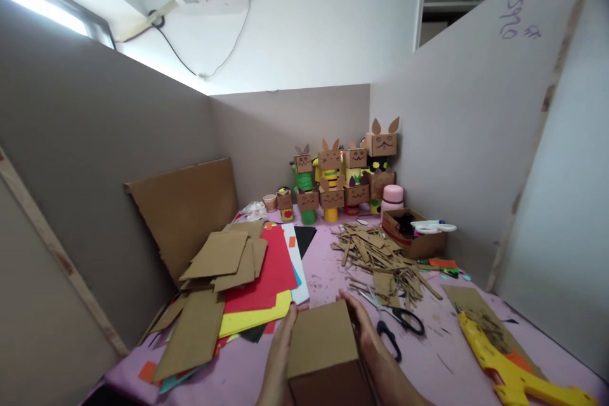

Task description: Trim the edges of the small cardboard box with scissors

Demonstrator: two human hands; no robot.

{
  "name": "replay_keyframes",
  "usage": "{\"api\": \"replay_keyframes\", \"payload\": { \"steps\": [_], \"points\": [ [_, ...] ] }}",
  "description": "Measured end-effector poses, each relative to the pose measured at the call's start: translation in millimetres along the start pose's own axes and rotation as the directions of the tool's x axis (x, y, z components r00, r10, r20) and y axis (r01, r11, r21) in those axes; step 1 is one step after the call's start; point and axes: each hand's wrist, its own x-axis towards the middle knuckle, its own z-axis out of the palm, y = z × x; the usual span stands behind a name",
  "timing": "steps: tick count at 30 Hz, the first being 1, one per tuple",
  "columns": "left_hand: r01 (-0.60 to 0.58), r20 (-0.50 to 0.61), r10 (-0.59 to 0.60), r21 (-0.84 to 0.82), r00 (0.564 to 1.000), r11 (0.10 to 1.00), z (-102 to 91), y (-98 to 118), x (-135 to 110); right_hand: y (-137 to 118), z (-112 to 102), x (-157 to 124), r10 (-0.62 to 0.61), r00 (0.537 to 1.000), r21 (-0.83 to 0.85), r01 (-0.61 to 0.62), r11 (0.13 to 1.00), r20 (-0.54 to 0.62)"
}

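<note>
A brown cardboard box (323, 341) is held between my two hands at the near edge of the view. My left hand (280, 355) presses against its left side, fingers pointing forward. Against the right side lies my right hand (368, 336), its fingertips reaching the far corner. The box's lower part is cut off by the frame. Just right of my right hand, black-handled scissors (392, 317) lie spread on the pink tablecloth. A yellow glue gun (499, 361) rests farther right on a cardboard piece.
Cardboard sheets (219, 257) and coloured paper (269, 269) are stacked on the left. Cardboard scraps (375, 254) are heaped at centre right, near an open box (412, 238) holding white-handled scissors. Several box-headed animal figures (332, 193) stand at the back beside a pink bottle (392, 198). Partitions enclose the table.
</note>
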Motion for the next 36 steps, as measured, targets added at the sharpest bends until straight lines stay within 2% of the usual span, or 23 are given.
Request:
{"api": "replay_keyframes", "payload": {
  "steps": [1,3,6,7,9,10,11,14,19,24,27,30,32,36],
  "points": [
    [0.014,0.001,-0.014,0.004,1.000,1.000,1.0,0,-1,3,0,-1,-0.043,0.999,0.009,0.043,0.999,0.021],
    [0.004,0.022,-0.004,-0.002,1.000,1.000,4.8,3,-1,7,-1,-1,-0.044,0.998,0.045,0.042,0.998,0.039],
    [-0.127,0.045,0.127,-0.013,0.991,0.992,11.5,5,1,9,-1,3,0.042,0.999,0.077,-0.039,0.996,-0.033],
    [-0.196,0.046,0.194,0.048,0.980,0.979,13.2,4,2,9,-2,5,0.053,0.996,0.076,-0.047,0.996,-0.073],
    [-0.259,0.050,0.254,0.123,0.966,0.958,15.4,1,2,9,-3,7,0.041,0.989,0.040,-0.036,0.999,-0.142],
    [-0.365,0.086,0.355,0.211,0.931,0.907,16.0,-1,1,9,-3,7,0.022,0.985,0.006,-0.021,1.000,-0.170],
    [-0.415,0.107,0.402,0.293,0.909,0.861,16.5,-3,-2,10,-3,7,-0.001,0.982,-0.030,-0.005,1.000,-0.190],
    [-0.481,0.152,0.460,0.390,0.875,0.785,17.8,-5,-14,13,-3,5,-0.050,0.978,-0.121,0.025,0.992,-0.204],
    [-0.516,0.214,0.475,0.477,0.854,0.712,20.2,-2,-25,15,-6,4,-0.028,0.994,-0.139,0.013,0.990,-0.108],
    [-0.539,0.264,0.476,0.522,0.839,0.661,15.2,-4,-20,12,-7,4,0.011,1.000,-0.081,-0.013,0.997,-0.027],
    [-0.565,0.327,0.462,0.522,0.824,0.639,8.0,-7,-14,13,-7,2,0.006,1.000,-0.090,-0.008,0.996,-0.028],
    [-0.576,0.394,0.423,0.486,0.816,0.657,3.0,-8,-11,12,-8,2,-0.038,0.995,-0.122,0.027,0.992,-0.091],
    [-0.559,0.397,0.404,0.452,0.824,0.695,2.6,-6,-11,9,-10,3,-0.043,0.992,-0.094,0.032,0.995,-0.121],
    [-0.520,0.413,0.349,0.439,0.841,0.733,6.4,1,-14,-1,-11,4,0.106,0.990,0.104,-0.096,0.990,-0.091]
  ]
}}
